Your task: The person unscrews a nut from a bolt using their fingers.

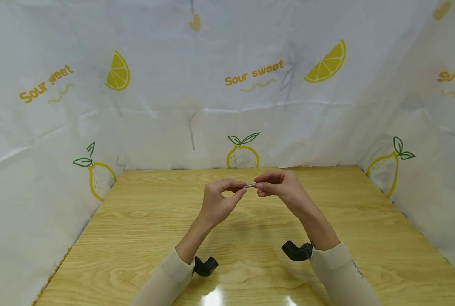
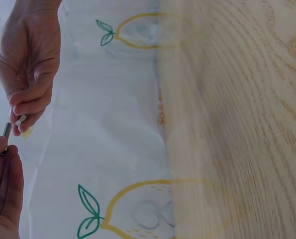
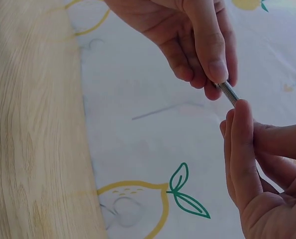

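My left hand (image 1: 220, 202) pinches a short silver threaded bolt (image 3: 230, 92) between thumb and fingertips, and its shaft points toward the other hand. The right hand (image 1: 282, 189) faces it, pinching a small shiny metal piece (image 2: 21, 120) that looks like a nut. In the left wrist view the bolt's end and this piece lie very close together, but whether they touch I cannot tell. The right fingers (image 3: 243, 129) hide the small piece in the right wrist view. Both hands are held up above the table.
A wood-grain table (image 1: 154, 221) lies below the hands. White cloth (image 1: 166, 127) with lemon prints hangs behind it and along both sides. Black curved wrist mounts (image 1: 298, 250) sit at the cuffs of the light sleeves (image 1: 162, 276).
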Demonstrator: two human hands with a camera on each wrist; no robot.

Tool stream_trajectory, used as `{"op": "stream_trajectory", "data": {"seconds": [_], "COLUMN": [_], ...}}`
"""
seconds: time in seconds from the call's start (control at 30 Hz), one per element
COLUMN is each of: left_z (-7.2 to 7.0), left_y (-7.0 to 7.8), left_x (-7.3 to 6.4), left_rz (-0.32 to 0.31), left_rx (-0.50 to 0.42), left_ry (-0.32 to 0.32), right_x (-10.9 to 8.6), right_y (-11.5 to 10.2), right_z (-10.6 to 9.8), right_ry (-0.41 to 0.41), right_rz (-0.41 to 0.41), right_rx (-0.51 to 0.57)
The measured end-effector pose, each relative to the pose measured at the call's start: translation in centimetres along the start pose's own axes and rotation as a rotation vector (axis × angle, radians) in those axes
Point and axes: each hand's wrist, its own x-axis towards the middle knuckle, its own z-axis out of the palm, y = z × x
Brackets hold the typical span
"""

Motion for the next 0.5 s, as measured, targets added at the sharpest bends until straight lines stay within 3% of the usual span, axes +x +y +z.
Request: {"op": "stream_trajectory", "data": {"seconds": [0.3,0.5], "left_z": [0.11,0.18], "left_y": [-0.16,-0.39], "left_x": [-0.04,-0.16], "left_rz": [-0.002,-0.041], "left_rx": [0.007,0.019], "left_ry": [-0.002,-0.003], "right_x": [-0.03,0.06], "right_y": [0.13,0.29], "right_z": [-0.16,-0.40], "right_ry": [-0.008,-0.030], "right_rz": [0.000,-0.016], "right_rx": [0.020,-0.060]}}
